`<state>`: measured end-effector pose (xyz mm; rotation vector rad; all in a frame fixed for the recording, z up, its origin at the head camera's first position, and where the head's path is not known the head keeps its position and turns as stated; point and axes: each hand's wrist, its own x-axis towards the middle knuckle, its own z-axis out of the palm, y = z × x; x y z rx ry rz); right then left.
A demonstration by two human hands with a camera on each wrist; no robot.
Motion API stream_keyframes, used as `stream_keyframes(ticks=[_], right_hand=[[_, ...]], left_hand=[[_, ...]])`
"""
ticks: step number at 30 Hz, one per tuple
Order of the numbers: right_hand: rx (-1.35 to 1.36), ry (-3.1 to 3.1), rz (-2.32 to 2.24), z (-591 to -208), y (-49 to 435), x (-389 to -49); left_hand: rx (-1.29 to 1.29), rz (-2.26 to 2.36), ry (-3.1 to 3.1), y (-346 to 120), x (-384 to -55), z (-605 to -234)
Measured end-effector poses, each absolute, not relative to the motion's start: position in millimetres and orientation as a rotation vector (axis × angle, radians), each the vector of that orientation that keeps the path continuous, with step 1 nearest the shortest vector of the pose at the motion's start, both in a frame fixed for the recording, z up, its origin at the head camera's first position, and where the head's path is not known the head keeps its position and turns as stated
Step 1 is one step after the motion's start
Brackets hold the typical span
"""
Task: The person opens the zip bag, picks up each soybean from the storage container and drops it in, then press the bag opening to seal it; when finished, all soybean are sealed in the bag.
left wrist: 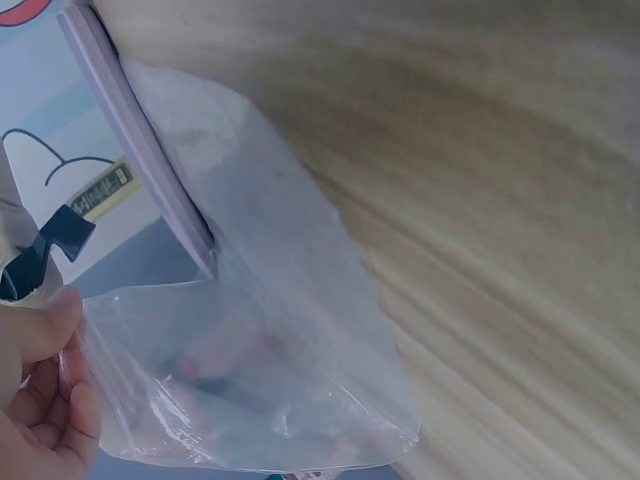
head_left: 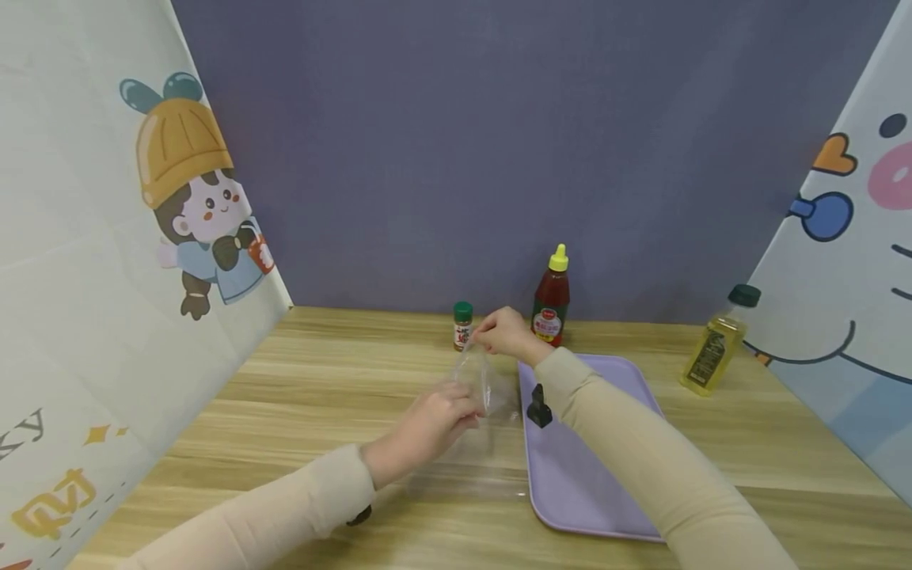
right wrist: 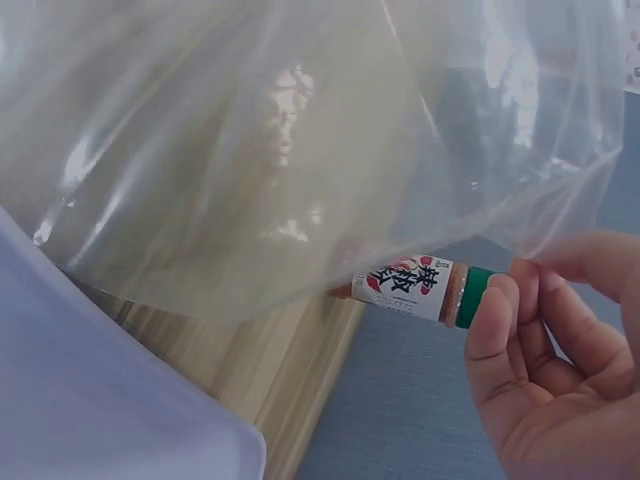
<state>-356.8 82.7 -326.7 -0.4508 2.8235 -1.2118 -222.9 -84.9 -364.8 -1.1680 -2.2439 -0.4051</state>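
Observation:
A clear plastic bag point(head_left: 488, 396) is stretched between both hands above the wooden table. Thumb and fingers of my left hand point(head_left: 438, 416) pinch one edge of it, seen closer as the left hand point(left wrist: 45, 400) in the left wrist view. At the bag's upper edge, my right hand point(head_left: 509, 332) pinches the film; the right wrist view shows that right hand point(right wrist: 560, 350) gripping a corner of the bag point(right wrist: 300, 150). Just behind it stands a small green-capped seasoning bottle point(head_left: 462, 332), partly covered by film in the right wrist view. What the bag contains, if anything, cannot be told.
A lilac tray point(head_left: 598, 491) lies under my right forearm. A red sauce bottle point(head_left: 552, 297) with a yellow tip stands behind the tray, and an oil bottle point(head_left: 716, 348) stands to its right. A blue-grey partition point(head_left: 499, 158) closes off the back.

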Motion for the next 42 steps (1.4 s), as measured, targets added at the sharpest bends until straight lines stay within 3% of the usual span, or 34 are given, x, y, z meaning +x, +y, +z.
stream_keyframes(ticks=[15,30,42], right_hand=[[-0.454,2.855,-1.156,-322.8,85.0,-352.5],[-0.778,2.883,-0.857,-319.4,107.3,-329.9],[-0.621,2.772,-1.105,-328.0,120.8,-304.4]], left_hand=[[-1.097,-0.281,-2.124,-85.0,-230.7,-365.3],[-1.001,-0.299,-2.160,-91.1,-246.6,-366.9],[-0.950,-0.489,-2.334,-96.5,-245.9,-353.2]])
